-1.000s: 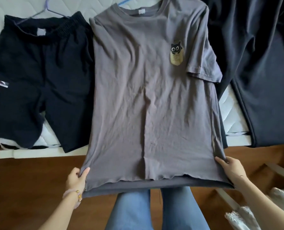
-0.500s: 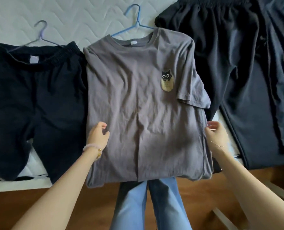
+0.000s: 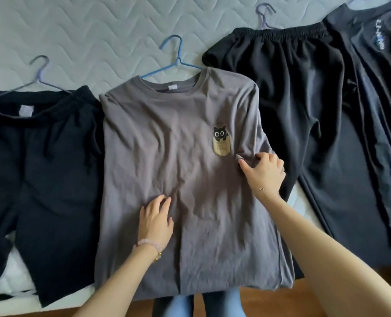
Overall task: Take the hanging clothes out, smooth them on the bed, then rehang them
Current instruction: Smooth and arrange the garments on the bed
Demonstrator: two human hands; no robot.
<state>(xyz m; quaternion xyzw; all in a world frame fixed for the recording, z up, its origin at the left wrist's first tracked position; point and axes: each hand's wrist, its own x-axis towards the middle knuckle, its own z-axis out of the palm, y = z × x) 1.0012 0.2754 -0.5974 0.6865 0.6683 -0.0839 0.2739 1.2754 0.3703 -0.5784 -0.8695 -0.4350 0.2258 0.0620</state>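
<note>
A grey T-shirt (image 3: 167, 161) with a small black cat print lies flat on the bed, still on its blue hanger (image 3: 176, 62). My left hand (image 3: 155, 220) rests palm down on the shirt's lower middle, fingers spread. My right hand (image 3: 264, 172) sits at the shirt's right side by the sleeve edge, thumb and fingers pinching the grey fabric there. Dark navy shorts (image 3: 36, 168) on a purple hanger (image 3: 39, 74) lie to the left. Black trousers (image 3: 304, 99) on another hanger lie to the right.
The quilted white mattress (image 3: 98, 30) spreads behind the clothes. Another dark garment with blue lettering (image 3: 379, 65) lies at the far right. The bed's front edge (image 3: 11, 300) meets a brown wooden floor (image 3: 327, 303), and my blue-jeaned legs stand against it.
Both hands have left the shirt's hem and moved up onto its body. The left now lies near the middle; the right has reached the sleeve. The view has shifted further over the bed.
</note>
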